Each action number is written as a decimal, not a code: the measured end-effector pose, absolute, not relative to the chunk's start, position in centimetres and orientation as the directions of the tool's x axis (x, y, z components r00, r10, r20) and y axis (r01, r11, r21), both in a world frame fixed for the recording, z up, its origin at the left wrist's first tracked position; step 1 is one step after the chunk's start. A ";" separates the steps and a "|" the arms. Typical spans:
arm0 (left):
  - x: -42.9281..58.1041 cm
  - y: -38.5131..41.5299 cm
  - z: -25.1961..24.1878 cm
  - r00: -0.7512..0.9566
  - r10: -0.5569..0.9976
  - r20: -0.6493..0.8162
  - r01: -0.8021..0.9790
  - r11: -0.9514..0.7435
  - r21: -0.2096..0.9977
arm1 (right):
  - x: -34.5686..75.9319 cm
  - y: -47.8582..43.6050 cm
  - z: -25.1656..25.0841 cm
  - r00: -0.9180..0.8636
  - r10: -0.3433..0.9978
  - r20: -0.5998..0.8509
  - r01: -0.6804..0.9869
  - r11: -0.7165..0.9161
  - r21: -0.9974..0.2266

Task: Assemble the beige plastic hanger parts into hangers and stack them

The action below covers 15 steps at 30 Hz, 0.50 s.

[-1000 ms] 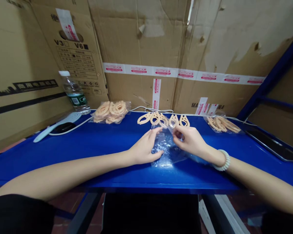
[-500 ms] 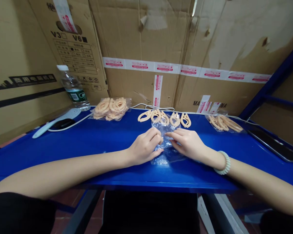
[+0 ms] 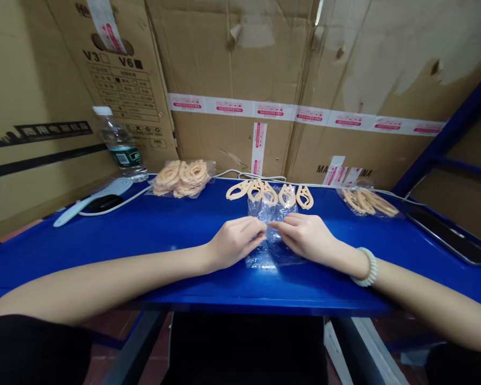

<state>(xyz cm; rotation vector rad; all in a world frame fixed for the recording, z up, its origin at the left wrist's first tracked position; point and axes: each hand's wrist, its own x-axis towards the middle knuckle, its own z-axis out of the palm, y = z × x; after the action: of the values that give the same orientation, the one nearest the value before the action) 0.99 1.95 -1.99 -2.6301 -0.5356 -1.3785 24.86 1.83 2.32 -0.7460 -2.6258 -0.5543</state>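
Observation:
A clear plastic bag [image 3: 260, 260] lies crinkled on the blue table under both hands. My left hand [image 3: 237, 240] is closed, thumb and fingertips pinched together on the bag. Just to its right, my right hand [image 3: 304, 235] also pinches at the bag, its fingertips almost touching the left ones. Exactly how the fingers grip the film is too small to make out. Beyond the hands, several peach plastic loops, which look like folding hangers [image 3: 304, 198], lie in a row, some touching the bag's far edge.
Bagged peach loops [image 3: 182, 179] sit at the back left, and another bag of them [image 3: 369, 202] at the back right. A water bottle [image 3: 124, 152], a pale blue hairbrush [image 3: 92, 200] and a dark phone [image 3: 452, 238] flank the work area. A white cable [image 3: 232, 172] runs along the cardboard wall [image 3: 232, 64].
The fingers of my left hand have drawn together into a pinch, and the hand has lowered slightly. My right fingertips have moved a little left, closer to it.

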 end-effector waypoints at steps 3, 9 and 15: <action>0.9 1.9 -2.0 0.500 0.258 0.827 0.403 -0.914 0.041 | 24.7 1.5 2.5 -0.836 0.397 0.379 0.511 0.815 0.275; 1.1 2.1 -1.7 0.527 0.209 0.824 0.401 -0.916 -0.024 | 25.0 2.2 4.0 -0.769 0.401 0.498 0.421 0.904 -0.077; 1.2 2.0 -1.4 0.614 0.144 0.776 0.382 -0.915 -0.132 | 30.9 10.2 4.0 -0.562 0.634 0.531 0.754 0.657 0.013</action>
<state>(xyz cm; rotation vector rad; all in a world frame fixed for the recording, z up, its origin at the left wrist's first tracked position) 1.24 1.96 -1.37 -2.5563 -0.4268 -1.1929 30.86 10.24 3.98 -1.0796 -2.3857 -0.3266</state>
